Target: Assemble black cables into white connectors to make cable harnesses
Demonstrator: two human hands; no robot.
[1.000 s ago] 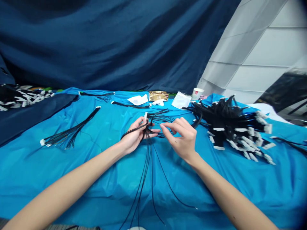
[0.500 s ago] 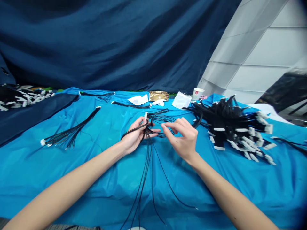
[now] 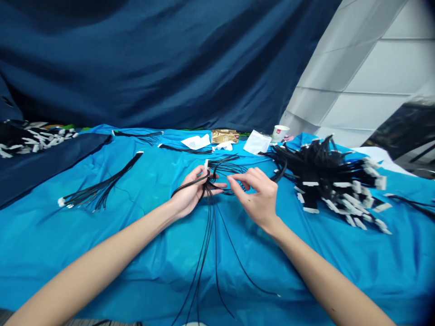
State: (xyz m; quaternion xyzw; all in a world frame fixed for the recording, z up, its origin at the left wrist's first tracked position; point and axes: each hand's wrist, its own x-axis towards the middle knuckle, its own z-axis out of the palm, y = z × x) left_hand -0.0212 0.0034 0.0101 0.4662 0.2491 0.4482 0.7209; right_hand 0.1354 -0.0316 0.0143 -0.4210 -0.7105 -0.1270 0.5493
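Clock positions as I log them through the head camera, taken from the left hand, twelve pointing away from the wearer.

Left hand (image 3: 188,199): thumb and forefinger clamped on a black wire harness (image 3: 192,182), other fingers extended; one loop passes round the wrist side. White connector (image 3: 206,165): at the thumb tip. Loose wires: trailing toward six o'clock, one light-tipped strand straying toward five.

Right hand (image 3: 260,194): at three, thumb and forefinger tips pressed together, just apart from the left fingers; I cannot tell whether a wire lies between them.

Further black wires (image 3: 231,159): at one, just beyond the hands; I cannot tell whether they join the held piece.

Fanned harness (image 3: 108,179): at nine, on blue sheeting (image 3: 152,276). Smaller harness (image 3: 136,135): at ten. Another harness (image 3: 183,148): at eleven.

White paper (image 3: 197,142): at twelve. Gold packet (image 3: 224,136) and crumpled tissue (image 3: 224,145): at one. White square packet (image 3: 256,142) and paper cup (image 3: 279,133): at two.

Large heap of black cables (image 3: 312,160), white connectors: at three. Second heap (image 3: 37,138): between nine and ten. Dark blue curtain (image 3: 152,59): backdrop at twelve.
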